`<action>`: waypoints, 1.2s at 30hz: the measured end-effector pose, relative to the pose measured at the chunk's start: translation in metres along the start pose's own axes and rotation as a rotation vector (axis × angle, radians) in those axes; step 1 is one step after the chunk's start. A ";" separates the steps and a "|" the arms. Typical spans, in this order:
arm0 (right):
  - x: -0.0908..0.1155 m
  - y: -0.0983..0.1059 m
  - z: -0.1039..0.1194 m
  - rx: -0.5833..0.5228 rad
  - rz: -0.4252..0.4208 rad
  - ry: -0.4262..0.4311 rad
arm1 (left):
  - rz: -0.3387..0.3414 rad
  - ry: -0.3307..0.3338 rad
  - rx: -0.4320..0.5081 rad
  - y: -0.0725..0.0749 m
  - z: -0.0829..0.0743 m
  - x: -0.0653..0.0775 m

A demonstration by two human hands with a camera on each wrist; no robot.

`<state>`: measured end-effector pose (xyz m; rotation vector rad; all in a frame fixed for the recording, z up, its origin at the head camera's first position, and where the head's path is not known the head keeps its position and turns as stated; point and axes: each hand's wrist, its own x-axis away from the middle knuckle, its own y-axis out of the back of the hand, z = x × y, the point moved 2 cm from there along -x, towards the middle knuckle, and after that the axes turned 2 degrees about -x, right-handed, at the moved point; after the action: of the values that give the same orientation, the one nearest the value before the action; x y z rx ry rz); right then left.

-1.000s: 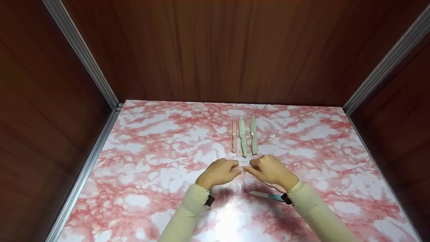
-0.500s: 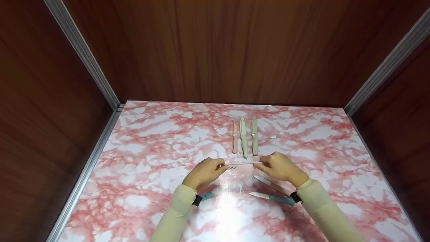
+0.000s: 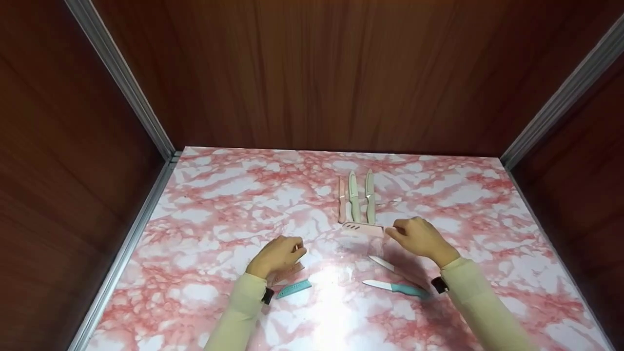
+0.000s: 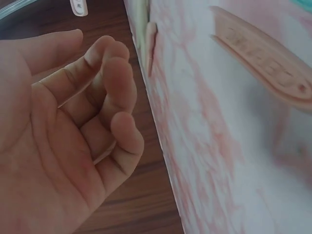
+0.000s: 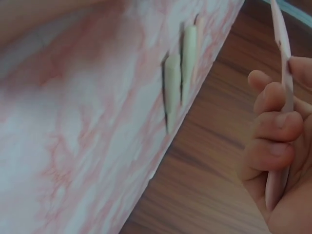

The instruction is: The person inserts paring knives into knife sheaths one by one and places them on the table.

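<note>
My right hand (image 3: 417, 238) grips a pink knife (image 5: 286, 87), its handle lying along the palm. A pink slotted sheath (image 3: 363, 229) covers its blade and points left in the head view. My left hand (image 3: 277, 256) holds nothing, its fingers loosely curved above the table. Under and beside it lie a pink sheath (image 4: 263, 58) and a teal sheath (image 3: 294, 288). Below the right hand, an uncovered pink-handled knife (image 3: 384, 263) and an uncovered teal-handled knife (image 3: 395, 288) lie with their blades to the left.
Toward the back, a sheathed pink knife (image 3: 341, 200) and two sheathed green knives, one paler (image 3: 353, 187) and one darker (image 3: 370, 195), lie side by side. The marbled table (image 3: 209, 219) is enclosed by brown wooden panels (image 3: 312, 73).
Both hands have moved apart. The left hand let go of the pink sheath and went left and down; the right hand carried the sheathed knife right and slightly away from the body.
</note>
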<state>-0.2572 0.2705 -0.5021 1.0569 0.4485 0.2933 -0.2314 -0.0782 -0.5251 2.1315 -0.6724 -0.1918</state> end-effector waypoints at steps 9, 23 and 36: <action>0.001 0.000 -0.029 0.022 0.016 -0.171 | 0.005 0.054 -0.017 -0.006 0.020 0.010; 0.003 -0.004 -0.071 -0.028 -0.004 -0.450 | -0.022 0.070 -0.027 -0.010 0.032 0.018; -0.020 -0.018 -0.087 0.034 0.049 -0.615 | -0.016 0.097 0.018 -0.015 0.035 0.022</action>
<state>-0.3164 0.3198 -0.5500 1.1310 -0.1254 -0.0053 -0.2196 -0.1078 -0.5561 2.1494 -0.6029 -0.0908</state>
